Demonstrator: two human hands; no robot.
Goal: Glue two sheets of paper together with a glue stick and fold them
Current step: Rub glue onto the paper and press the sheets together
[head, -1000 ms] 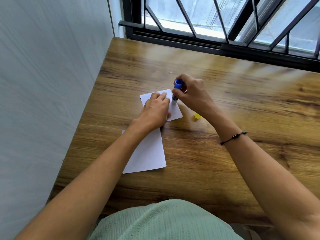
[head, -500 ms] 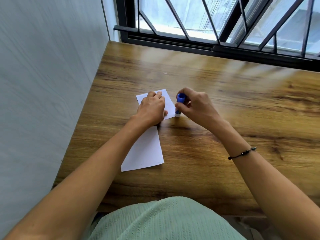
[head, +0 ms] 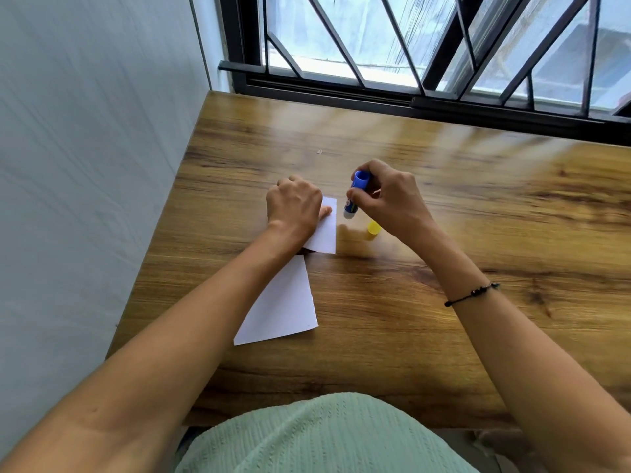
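Wooden table (head: 444,233) carries two white sheets: near sheet (head: 283,302), long axis running away from the body, lies under the left forearm; far sheet (head: 326,230) is pinned under the left hand (head: 295,208), pressed down, knuckles up, grasping nothing. Right hand (head: 389,199) grips the blue glue stick (head: 355,194) near-upright, tip down just right of the far sheet's edge. Yellow cap (head: 373,229) sits beneath that hand's wrist side.

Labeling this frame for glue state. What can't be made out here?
- Head view: glue on the far paper can't be seen; left hand covers most of it.
- Glue stick label: too small, partly under right hand fingers.
- Yellow cap: partly behind the right hand.
- Near paper: overlap hidden by left wrist.
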